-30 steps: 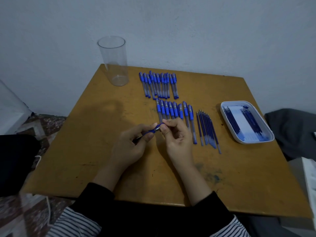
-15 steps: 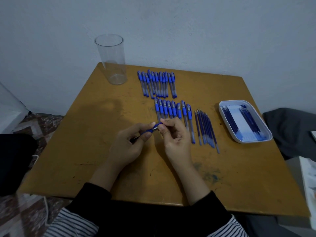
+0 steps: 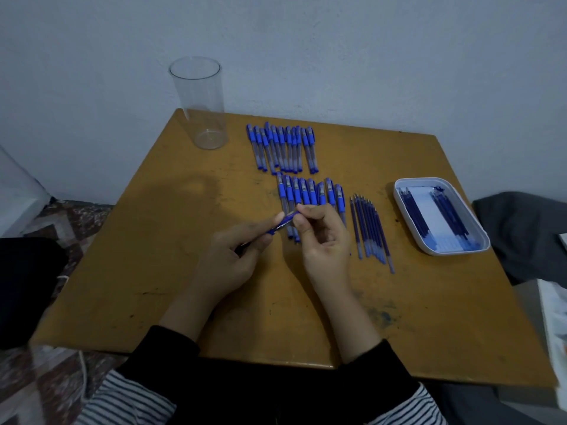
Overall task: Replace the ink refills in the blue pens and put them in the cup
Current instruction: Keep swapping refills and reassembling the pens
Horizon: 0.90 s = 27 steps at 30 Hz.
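Note:
Above the middle of the wooden table (image 3: 429, 317), my left hand (image 3: 230, 259) grips the barrel of a blue pen (image 3: 283, 223). My right hand (image 3: 325, 240) pinches that pen's upper end between thumb and fingers. Two rows of several blue capped pens lie beyond my hands: a far row (image 3: 282, 148) and a near row (image 3: 310, 194), partly hidden by my right hand. Several loose ink refills (image 3: 369, 230) lie to the right of the hands. The clear plastic cup (image 3: 201, 102) stands upright at the table's far left corner with nothing in it.
A white tray (image 3: 478, 243) holding several dark refills sits at the right side of the table. A wall runs behind the table. A dark cloth (image 3: 527, 228) lies off the right edge, a dark object (image 3: 27, 286) off the left.
Both hands keep their hold on the same pen. The view has shifted slightly; the hands sit a little higher in the picture than a second ago.

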{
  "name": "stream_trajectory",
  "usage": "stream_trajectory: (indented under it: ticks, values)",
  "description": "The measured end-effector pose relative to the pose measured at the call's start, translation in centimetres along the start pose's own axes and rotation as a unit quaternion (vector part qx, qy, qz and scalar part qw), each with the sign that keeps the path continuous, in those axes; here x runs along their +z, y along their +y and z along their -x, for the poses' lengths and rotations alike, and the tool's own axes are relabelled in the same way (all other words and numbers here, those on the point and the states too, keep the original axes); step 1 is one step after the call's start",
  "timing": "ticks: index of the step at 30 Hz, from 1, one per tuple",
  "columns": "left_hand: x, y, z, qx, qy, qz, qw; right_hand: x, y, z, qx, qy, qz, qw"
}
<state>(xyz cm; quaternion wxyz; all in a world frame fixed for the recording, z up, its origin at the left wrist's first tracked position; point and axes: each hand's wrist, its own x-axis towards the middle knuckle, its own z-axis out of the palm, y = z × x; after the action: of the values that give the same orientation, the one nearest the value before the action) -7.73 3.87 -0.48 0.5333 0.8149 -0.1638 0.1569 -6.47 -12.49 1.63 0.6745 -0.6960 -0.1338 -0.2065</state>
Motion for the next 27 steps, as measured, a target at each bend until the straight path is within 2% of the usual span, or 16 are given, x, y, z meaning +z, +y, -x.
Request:
stream_trajectory:
  ticks: [7, 11, 17, 20, 23, 27]
  values:
    - [-0.4, 0.3, 0.0, -0.046, 0.037, -0.075, 0.995, -0.2, -0.4, -0.2, 0.055, 0.039, -0.054, 0.996]
    - [-0.6, 0.9, 0.3, -0.062, 0.094, -0.081, 0.99, -0.2, -0.5, -0.3, 0.08, 0.058, -0.076, 0.992]
    - [-0.7, 0.6, 0.5, -0.09, 0.167, -0.088, 0.978, -0.4, 0.3, 0.9, 0.104, -0.032, 0.094, 0.99]
    - [-1.1, 0.9, 0.7, -0.065, 0.179, -0.112, 0.975, -0.4, 0.6, 1.6, 0.069, -0.071, 0.165, 0.981]
    - [-1.7, 0.8, 1.1, -0.034, 0.177, -0.147, 0.972, -0.3, 0.6, 1.9, 0.036, -0.077, 0.195, 0.977]
    - [-2.1, 0.4, 1.7, -0.006, 0.175, -0.155, 0.972, -0.2, 0.7, 2.2, 0.06, -0.091, 0.221, 0.969]
